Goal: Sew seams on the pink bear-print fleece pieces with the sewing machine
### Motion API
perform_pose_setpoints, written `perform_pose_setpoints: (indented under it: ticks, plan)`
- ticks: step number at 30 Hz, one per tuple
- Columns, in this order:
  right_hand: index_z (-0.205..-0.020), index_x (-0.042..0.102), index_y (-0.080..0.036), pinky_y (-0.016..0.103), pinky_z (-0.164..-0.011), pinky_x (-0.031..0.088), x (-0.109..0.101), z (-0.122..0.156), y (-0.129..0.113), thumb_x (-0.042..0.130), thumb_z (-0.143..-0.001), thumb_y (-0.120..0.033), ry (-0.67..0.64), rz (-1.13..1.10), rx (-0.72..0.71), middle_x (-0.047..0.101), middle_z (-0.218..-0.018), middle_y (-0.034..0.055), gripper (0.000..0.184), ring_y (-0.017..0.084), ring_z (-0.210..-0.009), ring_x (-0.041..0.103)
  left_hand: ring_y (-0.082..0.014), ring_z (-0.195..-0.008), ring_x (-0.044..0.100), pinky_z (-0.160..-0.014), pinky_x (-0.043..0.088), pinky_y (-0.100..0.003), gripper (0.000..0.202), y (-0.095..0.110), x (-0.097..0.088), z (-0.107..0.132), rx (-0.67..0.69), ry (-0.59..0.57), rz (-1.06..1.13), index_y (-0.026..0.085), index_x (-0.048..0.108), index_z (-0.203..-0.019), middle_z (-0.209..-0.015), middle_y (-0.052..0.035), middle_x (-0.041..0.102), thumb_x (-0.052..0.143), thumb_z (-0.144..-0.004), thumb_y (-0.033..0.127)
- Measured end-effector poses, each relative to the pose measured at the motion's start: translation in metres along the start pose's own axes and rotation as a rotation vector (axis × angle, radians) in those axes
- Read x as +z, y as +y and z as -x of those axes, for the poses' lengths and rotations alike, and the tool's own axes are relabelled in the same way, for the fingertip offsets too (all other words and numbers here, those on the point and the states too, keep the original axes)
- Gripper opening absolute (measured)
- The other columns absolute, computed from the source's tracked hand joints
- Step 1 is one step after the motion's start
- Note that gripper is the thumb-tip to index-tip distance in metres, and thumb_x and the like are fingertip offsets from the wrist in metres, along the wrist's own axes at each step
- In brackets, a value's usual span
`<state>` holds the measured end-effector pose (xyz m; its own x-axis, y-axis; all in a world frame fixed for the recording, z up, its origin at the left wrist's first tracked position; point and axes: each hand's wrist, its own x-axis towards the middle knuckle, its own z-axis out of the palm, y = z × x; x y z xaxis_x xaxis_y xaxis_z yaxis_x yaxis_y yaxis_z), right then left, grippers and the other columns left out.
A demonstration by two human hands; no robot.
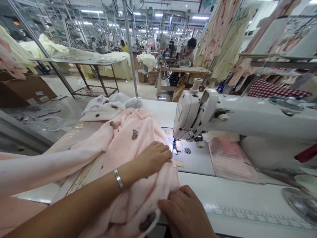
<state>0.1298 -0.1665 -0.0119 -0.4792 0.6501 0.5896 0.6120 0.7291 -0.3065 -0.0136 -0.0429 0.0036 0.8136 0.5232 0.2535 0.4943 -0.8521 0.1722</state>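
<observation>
Soft pink fleece fabric [138, 145] printed with small brown and dark figures lies bunched over the left side of the sewing table. My left hand [155, 158], with a silver bracelet on its wrist, is closed on the fabric's right edge beside the needle area. Lower down, my right hand [185, 210] pinches the same edge between thumb and fingers; its palm side is hidden. Just right of the cloth stands a white sewing machine [210, 115]. Its lit presser foot [177, 145] is apart from the fabric.
A pink checked cloth [232, 162] lies under the machine arm. A printed ruler strip [255, 215] runs along the table front. Behind are a table [86, 62] of pale yellow cloth, a metal pole [130, 49], hanging garments [218, 29] and a co-worker [189, 56].
</observation>
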Motion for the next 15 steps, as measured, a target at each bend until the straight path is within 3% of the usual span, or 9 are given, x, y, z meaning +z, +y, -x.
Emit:
perform_pose_setpoints:
  ticks: [4,9,15]
  plan:
    - [-0.09,0.05,-0.017,0.027,-0.066,0.038,-0.016,0.003,0.003,0.041,-0.079,-0.003,0.077,-0.042,-0.079,0.064,-0.068,-0.0015,0.02,0.013,-0.069,0.058,-0.0162,-0.086,0.05,-0.085,0.036,-0.03,0.015,0.0,0.0,0.004,0.047,0.02,0.002,0.017,0.054,-0.09,-0.09,-0.0028,0.06,0.04,-0.094,0.02]
    - [-0.08,0.057,-0.019,0.031,-0.087,0.035,-0.026,0.01,0.011,0.036,-0.09,-0.01,0.051,0.112,-0.078,0.07,-0.081,0.0017,0.025,0.016,-0.099,0.059,-0.0174,-0.082,0.049,-0.08,0.037,-0.031,0.015,0.0,-0.008,0.006,0.104,-0.009,-0.036,0.015,0.055,-0.088,-0.089,-0.0043,0.059,0.04,-0.091,0.011]
    - [-0.081,0.058,-0.017,0.028,-0.08,0.04,-0.022,0.017,0.014,0.034,-0.09,-0.011,-0.034,0.057,-0.045,0.066,-0.078,0.0026,0.026,0.015,-0.088,0.059,-0.0183,-0.082,0.053,-0.072,0.037,-0.031,0.011,0.001,-0.022,-0.004,-0.036,-0.129,-0.043,0.017,0.057,-0.09,-0.086,-0.0019,0.061,0.049,-0.091,0.025]
